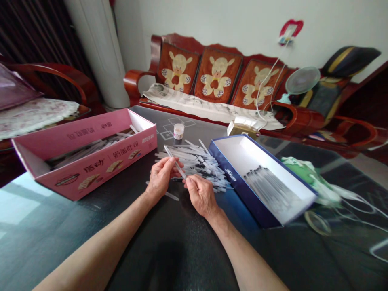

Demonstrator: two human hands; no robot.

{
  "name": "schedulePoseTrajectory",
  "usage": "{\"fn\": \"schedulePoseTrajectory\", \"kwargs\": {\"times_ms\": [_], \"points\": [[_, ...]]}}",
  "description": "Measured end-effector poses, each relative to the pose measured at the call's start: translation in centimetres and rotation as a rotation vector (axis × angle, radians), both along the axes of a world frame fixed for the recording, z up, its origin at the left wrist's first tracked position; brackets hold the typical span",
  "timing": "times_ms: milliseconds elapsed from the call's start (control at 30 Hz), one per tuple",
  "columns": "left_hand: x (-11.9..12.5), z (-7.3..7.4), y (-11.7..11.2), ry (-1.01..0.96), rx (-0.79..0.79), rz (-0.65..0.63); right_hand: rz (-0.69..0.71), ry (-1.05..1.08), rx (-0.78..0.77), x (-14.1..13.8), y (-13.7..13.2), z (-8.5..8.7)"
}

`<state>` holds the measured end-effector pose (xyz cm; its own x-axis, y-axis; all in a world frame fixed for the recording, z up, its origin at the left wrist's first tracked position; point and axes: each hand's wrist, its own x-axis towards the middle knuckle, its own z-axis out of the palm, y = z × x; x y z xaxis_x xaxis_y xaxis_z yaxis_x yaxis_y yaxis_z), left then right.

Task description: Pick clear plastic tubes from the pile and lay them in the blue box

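My left hand [160,176] pinches a thin translucent plastic tube [181,171] near its middle, between thumb and fingers. The tube's lower end is gripped by my right hand [202,195], its thumb resting on top. It slants from upper left down to the right, above the dark table. Just behind my hands lies a loose pile of similar translucent tubes [197,159]. To the right, a blue box [239,182] with a white inside holds a row of tubes with dark ends [269,190]. More tubes lie in the pink box [100,165] on the left.
A small round container [178,131] stands behind the pile. At the back right is a tissue box [244,127]. Beyond the blue box lie a green and white bag [312,178], a roll of tape [317,223] and white cables. A wooden sofa [209,76] is behind the table.
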<state>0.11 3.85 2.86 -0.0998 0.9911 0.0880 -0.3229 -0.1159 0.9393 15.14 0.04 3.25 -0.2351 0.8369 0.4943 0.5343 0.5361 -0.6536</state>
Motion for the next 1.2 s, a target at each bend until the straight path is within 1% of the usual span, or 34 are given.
{"fn": "schedulePoseTrajectory", "kwargs": {"times_ms": [67,100,200,267,333,400,467,533,567,633,700,767,833,900,933,1000,1200], "points": [[-0.3,0.5,0.3,-0.144,-0.081,-0.036,-0.024,-0.097,0.0,0.4,0.2,0.2],[-0.4,0.7,0.5,-0.174,-0.088,-0.032,-0.049,-0.157,-0.002,0.6,0.3,0.3],[-1.0,0.8,0.8,-0.149,-0.033,-0.017,-0.091,-0.365,-0.028,1.1,0.4,0.3],[-1.2,0.5,0.8,-0.066,0.013,-0.018,-0.108,-0.487,-0.035,1.1,0.3,0.2],[-1.3,0.2,0.7,0.056,0.061,-0.023,-0.133,-0.57,-0.022,0.9,0.1,0.0],[-1.3,-0.1,0.6,0.215,0.124,-0.019,-0.144,-0.611,-0.006,0.7,-0.1,-0.2],[-1.3,-0.3,0.4,0.401,0.195,0.025,-0.133,-0.602,0.0,0.6,-0.2,-0.2],[-1.3,-0.6,0.2,0.604,0.301,0.113,-0.113,-0.505,0.01,0.6,0.0,-0.2],[-1.3,-0.7,0.1,0.711,0.374,0.161,-0.113,-0.411,0.023,0.7,0.1,-0.2],[-1.2,-0.8,-0.2,0.922,0.544,0.236,-0.141,-0.15,0.052,0.9,0.6,-0.3],[-1.1,-1.0,-0.4,1.099,0.672,0.25,-0.187,0.17,0.012,1.1,1.2,-0.6],[-0.9,-1.2,-0.6,1.219,0.738,0.229,-0.205,0.506,-0.143,1.2,1.9,-0.9],[-0.7,-1.4,-0.6,1.293,0.772,0.206,-0.17,0.815,-0.34,1.2,2.4,-1.1],[-0.6,-1.5,-0.6,1.341,0.781,0.187,-0.11,1.031,-0.48,1.1,2.6,-1.2],[-0.6,-1.6,-0.6,1.356,0.779,0.179,-0.085,1.097,-0.519,1.1,2.7,-1.1],[-0.6,-1.6,-0.6,1.367,0.771,0.167,-0.055,1.162,-0.552,1.0,2.6,-1.1],[-0.7,-1.8,-0.6,1.356,0.76,0.134,-0.022,1.144,-0.525,0.7,2.3,-1.1]]}}
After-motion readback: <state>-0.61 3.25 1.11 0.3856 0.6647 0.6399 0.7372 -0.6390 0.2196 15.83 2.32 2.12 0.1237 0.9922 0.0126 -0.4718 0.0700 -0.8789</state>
